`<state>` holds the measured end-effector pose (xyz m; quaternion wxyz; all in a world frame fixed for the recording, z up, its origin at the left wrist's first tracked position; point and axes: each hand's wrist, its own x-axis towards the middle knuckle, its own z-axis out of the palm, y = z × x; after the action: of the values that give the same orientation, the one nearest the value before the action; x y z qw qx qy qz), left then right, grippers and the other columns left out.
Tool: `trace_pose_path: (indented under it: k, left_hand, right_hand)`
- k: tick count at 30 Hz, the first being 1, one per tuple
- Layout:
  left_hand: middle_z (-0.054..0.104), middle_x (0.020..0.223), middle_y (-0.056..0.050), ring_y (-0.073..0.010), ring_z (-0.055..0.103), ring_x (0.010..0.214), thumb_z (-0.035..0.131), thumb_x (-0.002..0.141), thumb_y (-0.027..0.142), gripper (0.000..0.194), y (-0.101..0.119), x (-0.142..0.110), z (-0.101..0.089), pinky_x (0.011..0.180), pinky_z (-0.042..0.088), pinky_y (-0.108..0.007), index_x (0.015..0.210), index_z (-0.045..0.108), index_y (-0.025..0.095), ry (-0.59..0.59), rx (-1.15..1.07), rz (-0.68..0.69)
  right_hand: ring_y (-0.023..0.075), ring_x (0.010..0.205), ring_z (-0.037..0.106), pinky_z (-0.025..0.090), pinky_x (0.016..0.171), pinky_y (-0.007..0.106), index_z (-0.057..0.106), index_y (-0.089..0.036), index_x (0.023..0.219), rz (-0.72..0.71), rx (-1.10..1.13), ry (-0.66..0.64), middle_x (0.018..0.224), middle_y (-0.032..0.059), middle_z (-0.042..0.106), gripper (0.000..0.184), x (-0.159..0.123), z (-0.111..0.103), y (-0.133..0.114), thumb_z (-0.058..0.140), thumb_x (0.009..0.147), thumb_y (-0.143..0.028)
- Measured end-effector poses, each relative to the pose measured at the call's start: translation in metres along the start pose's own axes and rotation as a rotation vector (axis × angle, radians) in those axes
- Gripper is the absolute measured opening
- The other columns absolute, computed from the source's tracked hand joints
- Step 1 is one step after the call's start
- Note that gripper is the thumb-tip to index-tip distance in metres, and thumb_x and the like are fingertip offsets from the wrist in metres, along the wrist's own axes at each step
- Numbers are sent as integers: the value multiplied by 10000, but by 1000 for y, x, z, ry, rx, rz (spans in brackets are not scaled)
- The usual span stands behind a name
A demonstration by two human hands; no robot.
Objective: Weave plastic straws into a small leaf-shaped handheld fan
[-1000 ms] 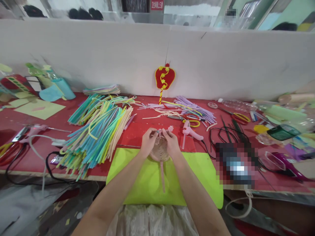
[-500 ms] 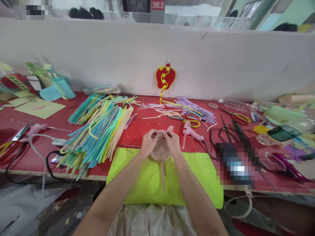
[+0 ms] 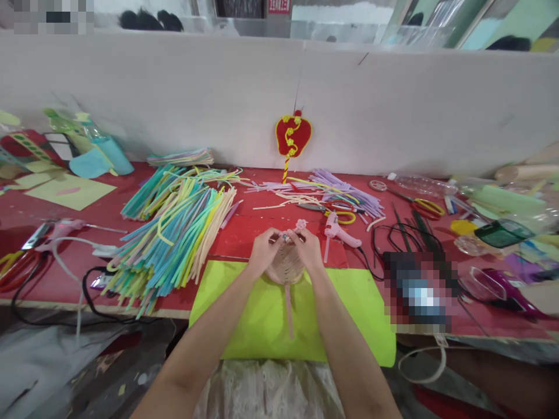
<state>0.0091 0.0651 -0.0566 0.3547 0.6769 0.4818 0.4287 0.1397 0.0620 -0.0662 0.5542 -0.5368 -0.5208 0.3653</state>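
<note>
My left hand [image 3: 264, 252] and my right hand [image 3: 308, 248] meet above the mat, both closed in a pinch. Between their fingertips is a pink flower strand [image 3: 285, 235], with one pink flower [image 3: 301, 224] rising above my right fingers. Just below the fingertips is a round, woven-looking beige fan [image 3: 285, 265], partly hidden by both hands. Its thin pink handle [image 3: 289, 314] points toward me over the yellow-green mat [image 3: 353, 314]. Whether the strand is fixed to the fan's upper edge is hidden by my fingers.
A large pile of coloured pipe cleaners [image 3: 170, 233] lies left, purple ones [image 3: 349, 189] behind. A pink glue gun [image 3: 343, 231] and scissors [image 3: 343, 212] are right of my hands. A red and yellow fan [image 3: 293, 137] stands against the white partition [image 3: 196, 99].
The pink flower sits slightly higher and shows more fully above my right fingers. Both hands keep their pinch at nearly the same spot.
</note>
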Motion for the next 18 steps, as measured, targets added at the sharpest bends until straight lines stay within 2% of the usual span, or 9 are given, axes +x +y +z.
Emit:
trace_pose_path:
  k: [7, 18]
  left_hand:
    - [649, 794, -21, -128, 597, 745, 538, 758, 255, 107, -5, 1, 1, 711, 457, -244, 792, 600, 176, -20, -11, -16]
    - [663, 818, -30, -133, 606, 764, 531, 751, 219, 115, -2, 1, -1, 720, 468, -259, 823, 613, 181, -30, -9, -19]
  right_hand:
    - [144, 604, 527, 402, 615, 255, 590, -189, 601, -44, -72, -1, 641, 16, 593, 285, -2, -3, -7, 570, 701, -454]
    - [147, 603, 524, 390, 625, 261, 596, -198, 590, -15, -92, -11, 606, 2, 592, 235, 0, -4, -5, 609, 677, -416]
